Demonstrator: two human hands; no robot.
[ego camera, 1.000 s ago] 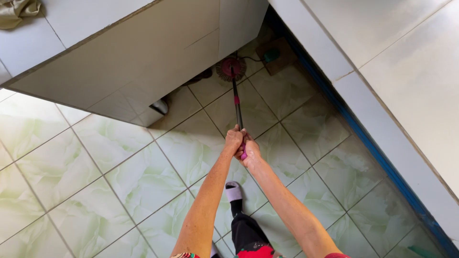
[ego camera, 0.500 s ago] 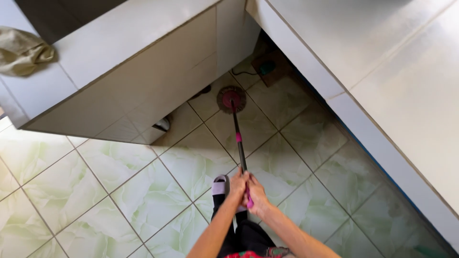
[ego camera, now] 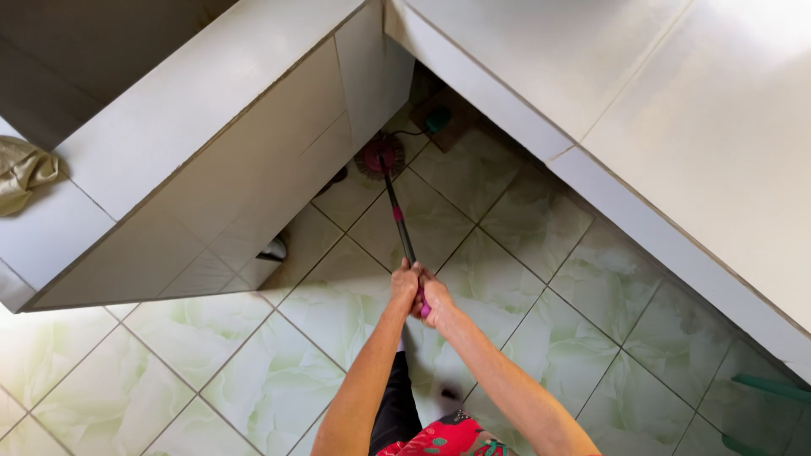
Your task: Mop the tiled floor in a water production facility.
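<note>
Since half a second ago the mop head (ego camera: 379,155) has slid farther away from me, up to the foot of the left desk (ego camera: 211,118), close to the corner gap where the two desks meet, and my view has swung so the pale cloth (ego camera: 23,172) now lies at the far left edge. I hold the mop handle (ego camera: 399,221) with both hands wrapped tight around its near end: my left hand (ego camera: 405,287) grips higher on the dark shaft, my right hand (ego camera: 433,300) sits just behind it, touching it, with the pink tip of the handle poking out below my fingers. The shaft runs straight from my hands to the round reddish mop head, which rests flat on the pale green tiled floor (ego camera: 253,371). Beyond the mop head, in the shadow under the desks, I see a small green thing (ego camera: 437,121) with a dark cord. The right desk (ego camera: 676,127) runs along my right side.
</note>
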